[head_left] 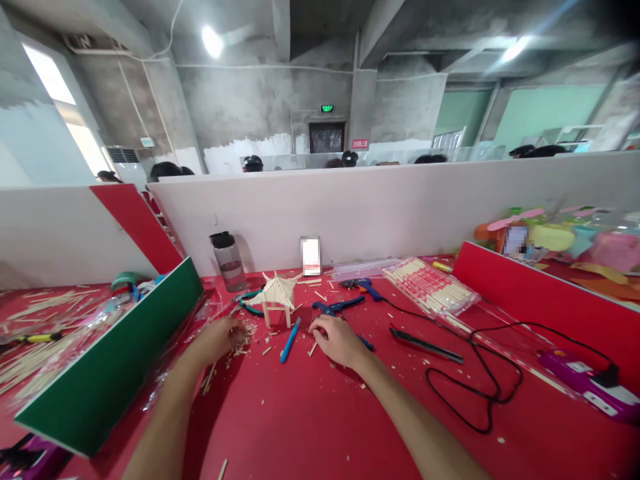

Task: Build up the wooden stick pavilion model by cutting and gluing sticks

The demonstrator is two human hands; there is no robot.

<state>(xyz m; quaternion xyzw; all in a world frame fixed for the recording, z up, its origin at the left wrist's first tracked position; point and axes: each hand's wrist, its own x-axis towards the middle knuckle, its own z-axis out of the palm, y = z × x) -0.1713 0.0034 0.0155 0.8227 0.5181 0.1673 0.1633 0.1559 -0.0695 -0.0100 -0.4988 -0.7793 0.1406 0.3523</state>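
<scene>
My left hand (225,335) lies low on the red table, fingers curled against a heap of small wood scraps (247,333); anything inside them is hidden. My right hand (336,338) is closed, thumb and fingers drawn together, just in front of blue-handled cutters (340,306). A short stick piece (313,349) is close under its fingertips; I cannot tell whether they touch. Between and beyond the hands stands a small pavilion model (279,293) of pale sticks, with a peaked roof and legs. A blue pen (291,340) lies between the hands.
A water bottle (229,261) and a bright phone-like screen (311,256) stand along the white partition (375,213). A glue gun (367,289) trails a black cable. Bundled sticks (430,287), a black knife-like tool (426,344) and a purple power strip (593,383) lie right. A green divider (120,353) borders the left.
</scene>
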